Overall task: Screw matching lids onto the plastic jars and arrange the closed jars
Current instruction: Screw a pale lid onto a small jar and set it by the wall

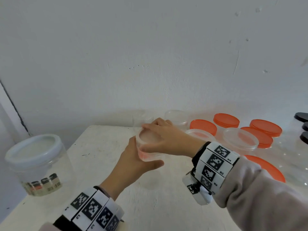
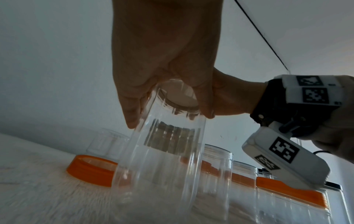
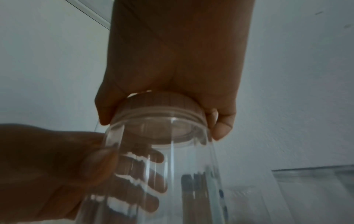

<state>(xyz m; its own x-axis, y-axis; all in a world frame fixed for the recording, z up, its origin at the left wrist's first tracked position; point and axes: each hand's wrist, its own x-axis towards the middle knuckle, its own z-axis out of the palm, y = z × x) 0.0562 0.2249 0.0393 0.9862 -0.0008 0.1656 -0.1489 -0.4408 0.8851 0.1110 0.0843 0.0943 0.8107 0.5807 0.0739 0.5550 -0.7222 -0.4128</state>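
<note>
A clear plastic jar (image 1: 150,158) stands on the white table (image 1: 103,147), with a clear lid (image 1: 148,138) on its mouth. My left hand (image 1: 131,161) grips the jar's body from the near left side, thumb across the front. From above, my right hand (image 1: 166,139) has its fingers curled round the lid's rim. The right wrist view shows the ribbed lid (image 3: 162,109) held by my right hand (image 3: 172,68), and my left hand (image 3: 57,166) wrapped around the jar (image 3: 172,174). In the left wrist view the jar (image 2: 162,159) looks tilted under my left hand (image 2: 162,60).
A large jar (image 1: 35,164) with a pale lid, holding small labelled bottles, stands at the table's left edge. Several orange-lidded jars (image 1: 225,120) and clear-lidded jars (image 1: 240,140) crowd the right side, with black lids (image 1: 302,116) beyond. A loose orange lid (image 2: 91,169) lies nearby. The wall is close behind.
</note>
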